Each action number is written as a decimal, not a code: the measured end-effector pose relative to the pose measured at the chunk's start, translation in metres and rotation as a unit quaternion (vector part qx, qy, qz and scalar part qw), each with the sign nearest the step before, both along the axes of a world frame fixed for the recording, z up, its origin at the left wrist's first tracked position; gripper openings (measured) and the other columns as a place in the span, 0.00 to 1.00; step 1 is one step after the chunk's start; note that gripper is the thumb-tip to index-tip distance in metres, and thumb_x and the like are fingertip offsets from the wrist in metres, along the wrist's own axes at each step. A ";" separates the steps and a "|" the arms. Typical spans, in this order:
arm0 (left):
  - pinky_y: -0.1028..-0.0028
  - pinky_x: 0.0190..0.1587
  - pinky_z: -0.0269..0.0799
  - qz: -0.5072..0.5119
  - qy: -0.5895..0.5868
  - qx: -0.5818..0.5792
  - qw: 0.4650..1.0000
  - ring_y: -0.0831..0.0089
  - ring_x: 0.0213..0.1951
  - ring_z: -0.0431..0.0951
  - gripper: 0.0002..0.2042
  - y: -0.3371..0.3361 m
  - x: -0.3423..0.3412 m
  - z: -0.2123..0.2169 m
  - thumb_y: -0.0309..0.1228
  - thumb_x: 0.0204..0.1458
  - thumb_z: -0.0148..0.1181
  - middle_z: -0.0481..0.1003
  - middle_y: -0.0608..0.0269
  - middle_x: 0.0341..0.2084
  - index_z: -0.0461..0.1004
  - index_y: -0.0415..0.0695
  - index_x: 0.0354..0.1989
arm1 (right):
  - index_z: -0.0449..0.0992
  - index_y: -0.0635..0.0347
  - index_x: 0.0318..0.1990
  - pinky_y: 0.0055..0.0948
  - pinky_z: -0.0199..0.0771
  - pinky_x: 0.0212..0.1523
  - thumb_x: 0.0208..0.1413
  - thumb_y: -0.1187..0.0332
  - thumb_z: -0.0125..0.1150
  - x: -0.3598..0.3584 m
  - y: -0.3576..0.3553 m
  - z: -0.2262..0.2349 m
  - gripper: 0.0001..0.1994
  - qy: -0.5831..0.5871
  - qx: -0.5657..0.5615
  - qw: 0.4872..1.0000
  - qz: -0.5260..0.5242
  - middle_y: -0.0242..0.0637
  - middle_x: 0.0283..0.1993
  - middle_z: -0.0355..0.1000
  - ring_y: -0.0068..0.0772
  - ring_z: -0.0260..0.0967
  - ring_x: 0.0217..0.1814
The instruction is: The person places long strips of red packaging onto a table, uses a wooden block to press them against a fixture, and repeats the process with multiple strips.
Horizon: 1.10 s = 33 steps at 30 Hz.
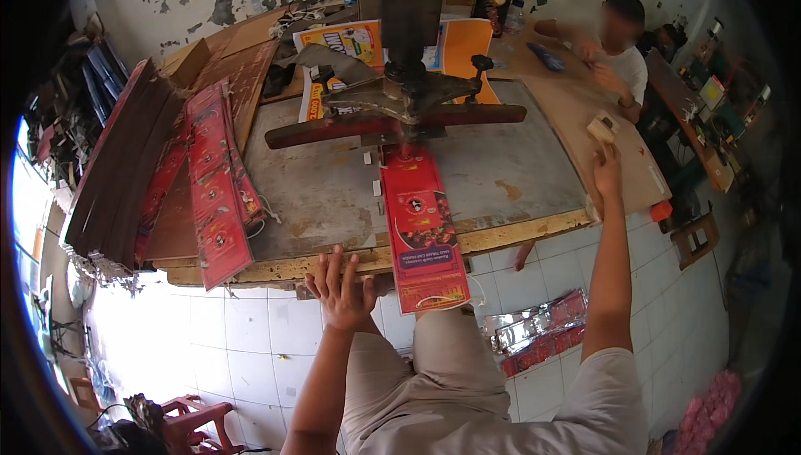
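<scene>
My left hand (340, 290) is open, fingers spread, at the table's front edge, to the left of a red printed packaging strip (421, 225). That strip runs from under the metal press head (409, 100) and hangs over the front edge above my thigh, with white string at its near end. Neither hand touches it. On the right my arm stretches forward, and my right hand (607, 169) has its fingers closed together at the near end of a small pale wooden block (602, 128). Its fingertips are partly hidden against the block.
More red strips (215, 188) lie at the left, beside a tall stack of dark sheets (113, 163). A person (624, 58) sits at the far right of the table. Shiny and red strips (538, 330) lie on the tiled floor; a red plastic chair (196, 422) stands lower left.
</scene>
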<state>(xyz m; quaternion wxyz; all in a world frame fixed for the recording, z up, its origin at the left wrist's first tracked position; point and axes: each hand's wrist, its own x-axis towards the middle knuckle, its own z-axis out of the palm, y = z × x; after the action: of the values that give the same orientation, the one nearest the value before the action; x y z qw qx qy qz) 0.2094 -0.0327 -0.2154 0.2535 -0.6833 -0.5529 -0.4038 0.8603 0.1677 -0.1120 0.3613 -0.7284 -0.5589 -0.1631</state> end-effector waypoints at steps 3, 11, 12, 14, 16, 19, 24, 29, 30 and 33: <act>0.45 0.83 0.35 0.000 0.003 -0.003 1.000 0.47 0.79 0.60 0.27 -0.003 -0.006 -0.001 0.50 0.68 0.56 0.71 0.51 0.75 0.76 0.50 0.69 | 0.81 0.62 0.65 0.45 0.72 0.73 0.74 0.65 0.63 -0.001 -0.005 0.008 0.18 0.067 -0.091 0.993 0.030 0.56 0.67 0.77 0.60 0.73 0.72; 0.44 0.83 0.35 -0.005 0.011 0.018 1.000 0.47 0.79 0.60 0.27 0.003 -0.003 -0.004 0.50 0.67 0.58 0.71 0.52 0.74 0.74 0.50 0.69 | 0.81 0.62 0.64 0.46 0.73 0.72 0.74 0.63 0.63 0.006 -0.007 0.010 0.18 0.063 -0.078 0.994 0.047 0.54 0.68 0.77 0.57 0.74 0.71; 0.44 0.83 0.35 -0.005 0.011 0.018 1.000 0.47 0.79 0.60 0.27 0.003 -0.003 -0.004 0.49 0.66 0.58 0.70 0.52 0.74 0.74 0.50 0.69 | 0.81 0.61 0.65 0.46 0.72 0.72 0.74 0.63 0.62 0.005 -0.008 0.012 0.18 0.065 -0.083 0.993 0.049 0.54 0.69 0.76 0.58 0.73 0.72; 0.44 0.83 0.34 -0.002 0.012 0.008 1.000 0.47 0.79 0.60 0.27 0.002 -0.003 -0.004 0.49 0.66 0.59 0.71 0.52 0.74 0.74 0.50 0.69 | 0.81 0.61 0.64 0.46 0.72 0.73 0.74 0.62 0.62 0.003 -0.008 0.014 0.18 0.072 -0.093 0.992 0.033 0.53 0.69 0.76 0.58 0.73 0.73; 0.44 0.83 0.34 -0.001 0.008 -0.002 1.000 0.47 0.79 0.60 0.27 0.001 -0.003 -0.005 0.49 0.66 0.59 0.71 0.53 0.74 0.74 0.51 0.69 | 0.81 0.61 0.64 0.46 0.72 0.73 0.75 0.62 0.62 -0.001 -0.008 0.015 0.18 0.072 -0.096 0.992 0.027 0.53 0.69 0.76 0.57 0.73 0.73; 0.45 0.83 0.34 -0.008 -0.005 -0.008 1.000 0.48 0.79 0.60 0.26 0.000 -0.002 -0.004 0.48 0.66 0.60 0.71 0.53 0.74 0.75 0.51 0.68 | 0.81 0.61 0.64 0.46 0.72 0.72 0.74 0.61 0.63 0.003 -0.009 0.014 0.18 0.062 -0.084 0.994 0.029 0.53 0.67 0.77 0.57 0.74 0.72; 0.47 0.84 0.34 -0.017 -0.022 0.000 1.000 0.51 0.77 0.63 0.24 -0.001 -0.002 -0.001 0.48 0.65 0.62 0.73 0.55 0.73 0.78 0.52 0.66 | 0.82 0.64 0.61 0.45 0.74 0.70 0.73 0.63 0.65 0.002 -0.009 0.011 0.17 0.053 -0.051 0.996 0.054 0.52 0.64 0.79 0.56 0.76 0.69; 0.48 0.83 0.35 -0.016 -0.020 -0.004 1.000 0.53 0.77 0.64 0.23 -0.002 -0.001 0.003 0.48 0.66 0.61 0.74 0.57 0.72 0.79 0.53 0.66 | 0.82 0.64 0.60 0.45 0.75 0.69 0.73 0.65 0.64 0.001 -0.011 0.016 0.15 0.037 -0.065 0.996 0.037 0.52 0.63 0.80 0.56 0.77 0.67; 0.48 0.83 0.35 -0.016 -0.019 -0.003 1.000 0.53 0.76 0.64 0.23 -0.002 -0.001 0.003 0.48 0.66 0.61 0.74 0.58 0.72 0.79 0.53 0.66 | 0.82 0.64 0.60 0.45 0.75 0.69 0.73 0.65 0.64 0.000 -0.012 0.018 0.15 0.033 -0.070 0.997 0.031 0.52 0.63 0.80 0.56 0.77 0.67; 0.48 0.82 0.38 -0.018 -0.029 -0.013 0.999 0.54 0.76 0.66 0.23 -0.003 0.002 0.007 0.46 0.65 0.61 0.75 0.59 0.71 0.80 0.53 0.66 | 0.83 0.65 0.60 0.46 0.74 0.69 0.73 0.65 0.64 -0.020 -0.022 0.031 0.15 0.040 -0.082 0.996 0.025 0.53 0.63 0.80 0.57 0.77 0.67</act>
<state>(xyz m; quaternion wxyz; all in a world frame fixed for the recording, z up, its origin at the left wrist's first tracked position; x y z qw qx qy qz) 0.2110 -0.0361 -0.2084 0.2213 -0.6846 -0.5528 -0.4204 0.8404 0.1459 -0.0805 0.3261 -0.7473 -0.5736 -0.0787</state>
